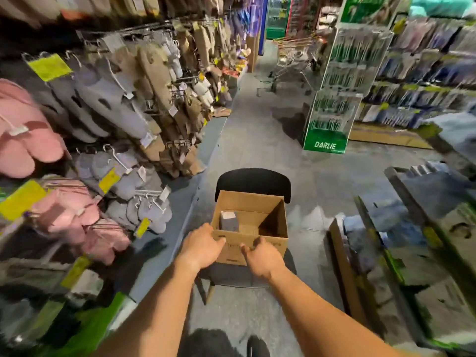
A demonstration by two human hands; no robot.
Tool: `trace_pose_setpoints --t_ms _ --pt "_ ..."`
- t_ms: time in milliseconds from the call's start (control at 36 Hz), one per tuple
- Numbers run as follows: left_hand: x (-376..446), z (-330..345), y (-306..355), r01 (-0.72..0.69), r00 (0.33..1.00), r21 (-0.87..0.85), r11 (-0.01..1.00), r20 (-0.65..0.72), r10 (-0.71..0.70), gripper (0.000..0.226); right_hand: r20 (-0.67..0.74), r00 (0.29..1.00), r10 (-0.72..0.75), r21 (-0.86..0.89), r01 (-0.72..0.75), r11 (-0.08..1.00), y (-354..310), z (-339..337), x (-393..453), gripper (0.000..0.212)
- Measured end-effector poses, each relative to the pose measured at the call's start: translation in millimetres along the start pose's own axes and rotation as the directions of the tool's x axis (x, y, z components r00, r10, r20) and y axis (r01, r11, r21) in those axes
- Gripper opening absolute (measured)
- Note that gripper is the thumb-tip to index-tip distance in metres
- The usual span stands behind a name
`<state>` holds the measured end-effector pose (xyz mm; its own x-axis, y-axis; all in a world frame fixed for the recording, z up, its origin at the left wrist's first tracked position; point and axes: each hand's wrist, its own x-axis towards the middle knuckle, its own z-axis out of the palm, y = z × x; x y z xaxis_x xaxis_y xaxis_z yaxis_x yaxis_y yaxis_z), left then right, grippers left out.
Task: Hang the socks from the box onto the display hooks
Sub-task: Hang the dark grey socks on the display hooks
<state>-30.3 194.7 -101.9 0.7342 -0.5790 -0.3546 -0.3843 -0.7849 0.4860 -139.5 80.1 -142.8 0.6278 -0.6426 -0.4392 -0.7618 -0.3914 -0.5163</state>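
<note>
An open brown cardboard box point(247, 203) stands on a black chair point(253, 180) in a shop aisle. Inside it, against the left wall, lies a grey sock pack point(228, 220) with a white label. My left hand point(203, 247) grips the box's near left corner, thumb at the rim. My right hand point(262, 257) holds the near wall, with its fingers curled at the rim and the thumb spread on the cardboard. Display hooks point(113, 153) on the left wall carry grey, pink and tan soft goods.
A green DARLIE stand point(325, 144) stands ahead on the right, with a shopping cart point(291, 57) farther down the aisle. Stocked shelves point(425, 86) line the right side. Low racks and a carton point(342, 256) crowd the near right. Grey floor runs ahead past the chair.
</note>
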Motion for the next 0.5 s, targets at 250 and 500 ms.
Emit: trace_pose_setpoints --t_ms 250,500 --pt "162.0 15.0 7.2 0.15 0.988 -0.013 0.989 0.026 -0.15 0.043 0.125 0.992 0.004 -0.021 -0.001 1.0 -18.5 -9.0 167.8 0.046" --pt "261.4 18.2 12.6 0.28 0.952 -0.003 0.96 0.134 -0.277 0.051 0.276 0.949 0.153 0.006 -0.161 0.987 -32.7 -11.7 268.7 0.044"
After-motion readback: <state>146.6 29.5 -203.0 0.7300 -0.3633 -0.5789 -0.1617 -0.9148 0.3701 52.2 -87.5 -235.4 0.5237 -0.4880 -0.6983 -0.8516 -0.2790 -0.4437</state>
